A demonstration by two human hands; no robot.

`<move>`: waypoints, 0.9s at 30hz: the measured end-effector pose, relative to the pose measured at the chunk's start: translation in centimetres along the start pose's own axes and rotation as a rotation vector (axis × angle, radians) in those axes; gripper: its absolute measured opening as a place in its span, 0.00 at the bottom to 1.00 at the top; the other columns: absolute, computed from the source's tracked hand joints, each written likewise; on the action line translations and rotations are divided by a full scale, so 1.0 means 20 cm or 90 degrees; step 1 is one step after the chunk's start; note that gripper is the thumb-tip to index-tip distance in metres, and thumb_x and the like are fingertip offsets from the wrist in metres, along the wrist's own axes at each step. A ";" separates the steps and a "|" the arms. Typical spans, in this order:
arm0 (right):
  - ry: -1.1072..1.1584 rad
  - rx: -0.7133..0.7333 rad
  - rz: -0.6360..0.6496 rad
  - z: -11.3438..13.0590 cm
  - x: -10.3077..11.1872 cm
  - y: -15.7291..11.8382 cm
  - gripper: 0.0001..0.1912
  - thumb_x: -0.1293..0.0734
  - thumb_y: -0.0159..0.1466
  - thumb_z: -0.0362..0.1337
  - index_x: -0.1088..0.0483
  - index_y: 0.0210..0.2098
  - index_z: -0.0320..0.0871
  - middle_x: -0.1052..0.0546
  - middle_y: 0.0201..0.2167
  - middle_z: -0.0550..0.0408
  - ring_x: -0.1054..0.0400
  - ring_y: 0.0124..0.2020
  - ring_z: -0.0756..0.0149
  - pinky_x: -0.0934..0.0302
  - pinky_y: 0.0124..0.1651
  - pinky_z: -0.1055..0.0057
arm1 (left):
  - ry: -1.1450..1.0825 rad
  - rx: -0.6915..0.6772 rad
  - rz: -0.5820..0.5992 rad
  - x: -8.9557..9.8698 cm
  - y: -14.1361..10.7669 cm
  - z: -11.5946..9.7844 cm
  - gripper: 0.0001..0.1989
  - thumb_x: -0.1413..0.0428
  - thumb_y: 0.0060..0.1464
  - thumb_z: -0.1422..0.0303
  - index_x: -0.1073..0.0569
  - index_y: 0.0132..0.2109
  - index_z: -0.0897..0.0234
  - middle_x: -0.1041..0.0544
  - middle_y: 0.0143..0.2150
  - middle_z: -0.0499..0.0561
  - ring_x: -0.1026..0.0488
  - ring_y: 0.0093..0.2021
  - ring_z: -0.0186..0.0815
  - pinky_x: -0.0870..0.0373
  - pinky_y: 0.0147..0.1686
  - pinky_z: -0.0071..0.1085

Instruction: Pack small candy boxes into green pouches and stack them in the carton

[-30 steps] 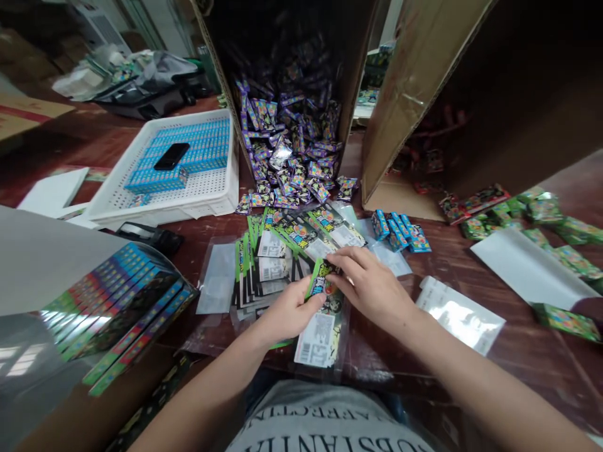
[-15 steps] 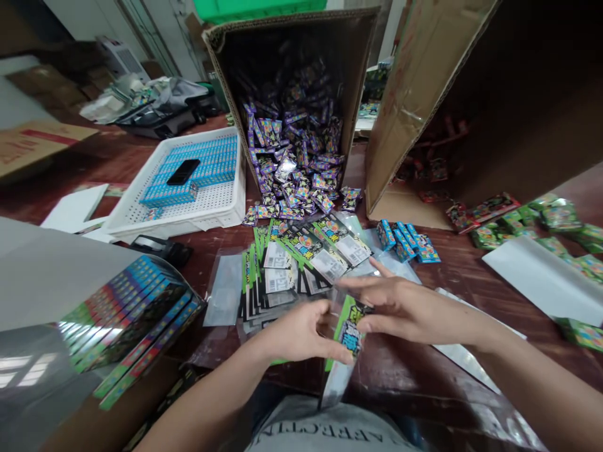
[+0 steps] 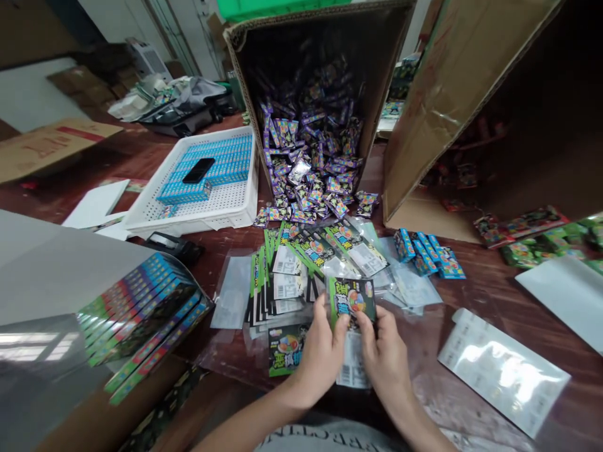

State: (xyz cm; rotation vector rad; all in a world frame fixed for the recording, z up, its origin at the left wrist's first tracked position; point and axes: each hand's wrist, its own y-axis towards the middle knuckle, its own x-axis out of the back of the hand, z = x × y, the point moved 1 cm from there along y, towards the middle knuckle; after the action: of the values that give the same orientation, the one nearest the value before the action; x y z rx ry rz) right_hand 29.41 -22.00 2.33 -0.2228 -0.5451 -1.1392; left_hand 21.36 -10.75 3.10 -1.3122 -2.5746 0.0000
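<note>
Gripping a green-and-black printed card packet (image 3: 354, 296) from both sides, the left hand (image 3: 320, 355) and right hand (image 3: 385, 345) are part-closed, each with its thumb on or beside the front face; the fingers behind the packet are hidden; the packet is tilted up above the near edge of the table (image 3: 475, 295), its barcode panel showing between the wrists; a loose printed card (image 3: 284, 353) lies just beside the left hand, partly covered by it. Beyond the hands, a fan of printed cards (image 3: 287, 285) overlaps clear plastic sleeves (image 3: 230, 292); small blue boxes (image 3: 426, 254) stand to the right of the fan; a glossy flat pouch (image 3: 506, 370) lies near the right forearm. Behind the fan, a cardboard carton (image 3: 245, 81) lies open toward the person, purple-wrapped packets (image 3: 313, 169) spilling from it; a second carton (image 3: 440, 113) stands to its right, red packets (image 3: 527, 223) at its mouth; to the left, a white perforated tray (image 3: 223, 216) holds rows of blue boxes (image 3: 228, 157), a black phone (image 3: 199, 170) resting on them; a pale wall (image 3: 40, 94) closes the background.
</note>
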 end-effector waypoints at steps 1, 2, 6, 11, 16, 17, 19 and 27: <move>-0.004 -0.009 0.000 0.00 0.00 0.01 0.18 0.41 0.71 0.52 0.31 0.44 0.45 0.18 0.38 0.46 0.21 0.37 0.54 0.29 0.35 0.64 | 0.015 0.000 -0.010 -0.01 -0.01 0.01 0.26 0.53 0.70 0.60 0.48 0.68 0.62 0.31 0.65 0.64 0.32 0.65 0.43 0.35 0.62 0.44; -0.009 -0.019 0.001 0.00 0.01 0.03 0.18 0.43 0.72 0.52 0.32 0.40 0.46 0.19 0.34 0.49 0.22 0.32 0.55 0.31 0.32 0.66 | 0.025 0.000 -0.017 -0.01 -0.01 0.01 0.25 0.54 0.70 0.59 0.48 0.68 0.62 0.30 0.64 0.63 0.31 0.64 0.43 0.35 0.62 0.43; -0.043 -0.028 -0.018 0.00 0.01 0.10 0.20 0.45 0.73 0.53 0.35 0.33 0.48 0.24 0.24 0.53 0.27 0.24 0.58 0.39 0.26 0.68 | 0.059 0.030 -0.017 -0.01 0.02 0.00 0.19 0.53 0.69 0.56 0.38 0.61 0.61 0.23 0.55 0.59 0.24 0.53 0.43 0.30 0.52 0.39; -0.039 -0.032 -0.032 -0.01 -0.05 0.10 0.19 0.46 0.73 0.51 0.33 0.36 0.47 0.23 0.26 0.53 0.26 0.26 0.59 0.36 0.27 0.68 | 0.099 0.025 -0.050 -0.02 0.06 0.02 0.14 0.53 0.69 0.56 0.32 0.52 0.59 0.20 0.45 0.55 0.22 0.44 0.43 0.29 0.44 0.37; 0.015 0.008 0.049 -0.01 0.02 0.13 0.18 0.42 0.73 0.47 0.35 0.55 0.44 0.19 0.46 0.46 0.22 0.44 0.58 0.27 0.43 0.63 | 0.162 -0.016 0.028 0.06 0.04 0.01 0.20 0.56 0.70 0.59 0.38 0.64 0.62 0.25 0.58 0.62 0.26 0.56 0.46 0.29 0.53 0.45; -0.004 0.034 0.047 -0.01 0.08 0.17 0.19 0.41 0.73 0.47 0.36 0.58 0.44 0.21 0.49 0.44 0.23 0.47 0.56 0.28 0.46 0.60 | 0.184 -0.043 0.035 0.11 0.04 0.00 0.24 0.54 0.69 0.60 0.42 0.67 0.61 0.28 0.62 0.63 0.27 0.58 0.46 0.29 0.54 0.45; -0.096 0.118 0.023 -0.04 0.24 0.32 0.24 0.37 0.70 0.49 0.37 0.61 0.43 0.23 0.52 0.41 0.26 0.52 0.52 0.30 0.53 0.51 | 0.258 -0.126 -0.002 0.24 0.09 -0.05 0.30 0.48 0.66 0.61 0.47 0.71 0.60 0.32 0.64 0.64 0.29 0.59 0.47 0.28 0.52 0.45; -0.491 0.335 0.296 -0.33 0.53 1.27 0.50 0.20 0.49 0.49 0.35 0.65 0.36 0.34 0.64 0.24 0.45 0.67 0.28 0.46 0.60 0.39 | 0.743 -0.325 0.124 0.76 0.96 -0.26 0.27 0.45 0.61 0.65 0.37 0.65 0.70 0.31 0.64 0.64 0.37 0.65 0.50 0.44 0.66 0.47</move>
State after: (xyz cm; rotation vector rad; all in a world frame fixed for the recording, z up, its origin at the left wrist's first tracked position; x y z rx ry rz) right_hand 57.62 -22.90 4.93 -0.3080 -1.3705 -0.3946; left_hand 29.25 12.10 9.25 -1.1498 -1.4609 -1.0864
